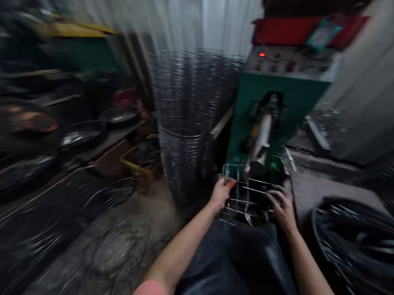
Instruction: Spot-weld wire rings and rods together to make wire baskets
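A metal wire frame [236, 211] lies across my lap, in front of a green machine [238, 114] with a metal arm [263, 136]. My left hand [221, 192] is closed on the frame's left side, with something orange [231, 183] at its fingertips. At the frame's right end, my right hand [282, 204] has its fingers curled at the wires; blur hides whether it grips them. A round metal ring [256, 214] shows between my hands, low near the dark apron [237, 260].
Tall stacks of wire pieces [181, 104] stand left of the machine. At right is a black round container [366, 239] of wire. A bench [100, 144] with round trays and a yellow crate [141, 166] are at left.
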`<state>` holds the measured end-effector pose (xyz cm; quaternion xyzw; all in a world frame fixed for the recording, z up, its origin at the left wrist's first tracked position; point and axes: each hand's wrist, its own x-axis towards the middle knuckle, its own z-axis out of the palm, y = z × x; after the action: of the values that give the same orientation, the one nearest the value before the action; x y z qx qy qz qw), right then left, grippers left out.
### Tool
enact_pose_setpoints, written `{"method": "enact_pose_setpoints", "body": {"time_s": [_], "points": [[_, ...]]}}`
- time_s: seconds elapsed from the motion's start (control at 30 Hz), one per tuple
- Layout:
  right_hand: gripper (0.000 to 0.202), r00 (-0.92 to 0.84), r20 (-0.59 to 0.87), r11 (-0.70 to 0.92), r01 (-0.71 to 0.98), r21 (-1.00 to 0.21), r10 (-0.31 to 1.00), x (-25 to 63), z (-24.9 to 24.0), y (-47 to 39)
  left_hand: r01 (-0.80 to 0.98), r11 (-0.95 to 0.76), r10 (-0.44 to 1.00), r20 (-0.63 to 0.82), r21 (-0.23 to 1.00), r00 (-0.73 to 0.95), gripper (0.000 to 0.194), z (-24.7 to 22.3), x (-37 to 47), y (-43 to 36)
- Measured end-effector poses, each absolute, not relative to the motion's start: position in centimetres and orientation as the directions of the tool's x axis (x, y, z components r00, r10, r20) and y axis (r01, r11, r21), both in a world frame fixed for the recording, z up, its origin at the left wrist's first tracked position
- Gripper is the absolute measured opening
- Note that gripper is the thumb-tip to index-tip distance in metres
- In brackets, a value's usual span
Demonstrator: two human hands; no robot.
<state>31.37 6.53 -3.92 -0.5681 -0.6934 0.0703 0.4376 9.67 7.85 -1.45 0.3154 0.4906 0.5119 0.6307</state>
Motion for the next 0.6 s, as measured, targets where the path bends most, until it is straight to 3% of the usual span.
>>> {"method": "enact_pose_setpoints", "body": {"time_s": [0.23, 0.6], "points": [[0.022, 0.045, 0.516, 0.333, 0.715, -0.614, 0.855, 32.9, -4.1, 6.6, -0.38, 0.306, 0.948, -0.315, 0.873, 0.039, 0.046, -3.0, 9.7, 8.5], [0.019, 0.005, 0.518, 0.375, 0.684, -0.626, 0.855, 33.4, -4.3, 6.4, -0.378, 0.313, 0.945, -0.324, 0.871, 0.036, 0.046, -2.0, 9.3, 8.7]]}}
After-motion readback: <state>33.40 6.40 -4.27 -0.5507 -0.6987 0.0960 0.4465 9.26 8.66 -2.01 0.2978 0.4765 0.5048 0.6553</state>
